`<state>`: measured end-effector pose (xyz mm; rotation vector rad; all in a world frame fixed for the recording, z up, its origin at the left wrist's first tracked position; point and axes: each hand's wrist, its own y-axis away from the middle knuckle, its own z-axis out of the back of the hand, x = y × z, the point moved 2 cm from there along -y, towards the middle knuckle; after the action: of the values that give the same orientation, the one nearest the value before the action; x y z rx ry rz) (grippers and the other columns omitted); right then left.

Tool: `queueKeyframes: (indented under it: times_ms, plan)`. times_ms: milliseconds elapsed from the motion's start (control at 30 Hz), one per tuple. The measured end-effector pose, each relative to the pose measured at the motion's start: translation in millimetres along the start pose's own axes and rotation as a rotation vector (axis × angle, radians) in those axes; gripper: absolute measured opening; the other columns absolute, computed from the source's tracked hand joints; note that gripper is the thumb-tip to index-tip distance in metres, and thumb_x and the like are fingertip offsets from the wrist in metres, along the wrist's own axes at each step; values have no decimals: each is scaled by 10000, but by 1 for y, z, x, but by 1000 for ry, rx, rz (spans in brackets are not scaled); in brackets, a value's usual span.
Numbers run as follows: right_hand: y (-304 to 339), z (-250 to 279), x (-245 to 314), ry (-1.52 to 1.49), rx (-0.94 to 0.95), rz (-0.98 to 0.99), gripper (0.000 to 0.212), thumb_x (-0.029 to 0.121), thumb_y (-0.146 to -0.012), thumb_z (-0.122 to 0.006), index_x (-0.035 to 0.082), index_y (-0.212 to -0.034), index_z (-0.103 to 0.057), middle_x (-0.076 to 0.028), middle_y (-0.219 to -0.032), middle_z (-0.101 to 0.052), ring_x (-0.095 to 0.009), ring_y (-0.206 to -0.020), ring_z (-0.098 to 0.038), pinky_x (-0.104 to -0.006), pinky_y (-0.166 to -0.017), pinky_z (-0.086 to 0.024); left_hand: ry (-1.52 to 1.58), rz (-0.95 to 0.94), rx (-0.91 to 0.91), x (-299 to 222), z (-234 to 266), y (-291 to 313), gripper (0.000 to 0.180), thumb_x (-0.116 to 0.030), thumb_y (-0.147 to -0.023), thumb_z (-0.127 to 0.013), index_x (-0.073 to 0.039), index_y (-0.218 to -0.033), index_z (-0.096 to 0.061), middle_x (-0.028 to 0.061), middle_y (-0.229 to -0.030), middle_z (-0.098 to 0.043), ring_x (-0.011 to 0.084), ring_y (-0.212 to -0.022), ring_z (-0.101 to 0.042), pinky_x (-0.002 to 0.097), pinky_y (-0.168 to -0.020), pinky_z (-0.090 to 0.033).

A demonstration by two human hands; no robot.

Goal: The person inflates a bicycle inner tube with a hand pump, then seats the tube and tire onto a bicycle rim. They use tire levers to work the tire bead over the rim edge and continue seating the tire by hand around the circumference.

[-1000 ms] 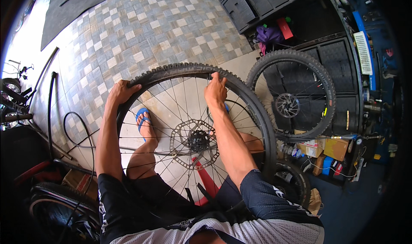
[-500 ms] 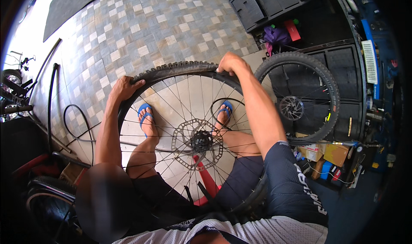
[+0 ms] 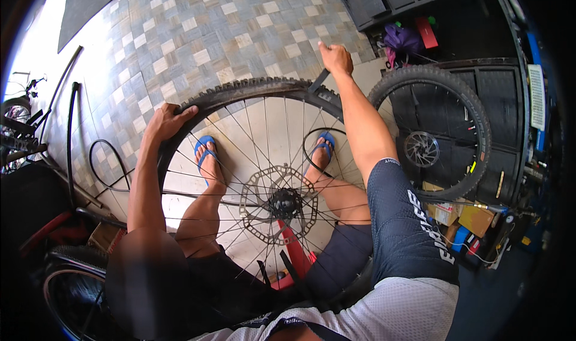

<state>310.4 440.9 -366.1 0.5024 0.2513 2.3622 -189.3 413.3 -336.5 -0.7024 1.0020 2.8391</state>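
Note:
Upright between my legs stands a bicycle wheel with a knobby black tire (image 3: 258,87), thin spokes, a perforated disc rotor (image 3: 247,212) and a dark hub (image 3: 285,203). My left hand (image 3: 170,122) is closed around the tire at its upper left, thumb toward the rim. Just above the upper right of the tire, my right hand (image 3: 336,59) is closed in a fist with the thumb pointing up. It grips a flat dark tire lever (image 3: 320,81), whose lower end meets the tire's edge; the lever's upper end is hidden in the fist.
A second wheel (image 3: 487,131) with a disc rotor leans against black drawers (image 3: 447,113) on the right. Small boxes (image 3: 477,220) and tools lie beyond it. A black hose (image 3: 96,161) curls on the floor at left. Other bike parts and a wheel (image 3: 51,293) stand at far left.
My right hand has risen off the tire, bringing the lever into sight between fist and tire. My left hand keeps its grip. The whole view has shifted slightly.

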Motion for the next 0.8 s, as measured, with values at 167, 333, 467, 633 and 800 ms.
queueKeyframes:
  times_ms: [167, 333, 467, 633, 800]
  plan:
    - [3, 27, 10, 206, 221, 65, 634, 642, -928, -634, 59, -1109, -804, -215, -1112, -782, -370, -1051, -748, -499, -914, -565, -78, 36, -105, -10, 2, 12, 784, -768, -903, -635, -7, -1011, -792, 225, -849, -753, 362, -838, -755, 484, -775, -555]
    - [77, 69, 17, 354, 554, 266, 530, 556, -913, -721, 34, -939, -810, -160, -793, -774, -337, -749, -732, -475, -790, -573, -122, 6, -166, -20, 3, 25, 731, -769, -902, -631, -78, -1071, -798, 214, -944, -774, 405, -947, -753, 502, -827, -561]
    - [159, 54, 11, 385, 264, 268, 404, 404, -963, -707, 34, -1107, -785, -242, -1139, -766, -419, -1106, -729, -512, -956, -580, -119, 2, -194, -24, 4, 29, 726, -766, -901, -635, -78, -1073, -793, 212, -969, -777, 408, -986, -751, 503, -849, -564]
    - [228, 11, -4, 177, 28, 153, 473, 315, -993, -644, 38, -1364, -547, -265, -1356, -608, -495, -1150, -675, -593, -968, -542, -110, -13, -200, -25, 3, 26, 725, -760, -904, -634, -78, -1093, -791, 212, -970, -778, 405, -995, -752, 493, -883, -561]
    - [224, -2, -4, 118, -58, 65, 421, 293, -1016, -603, 23, -1336, -557, -286, -1305, -631, -496, -1099, -687, -601, -921, -552, -97, -11, -178, -27, 3, 25, 724, -752, -911, -631, -66, -1082, -788, 214, -972, -778, 396, -1001, -753, 486, -900, -560]
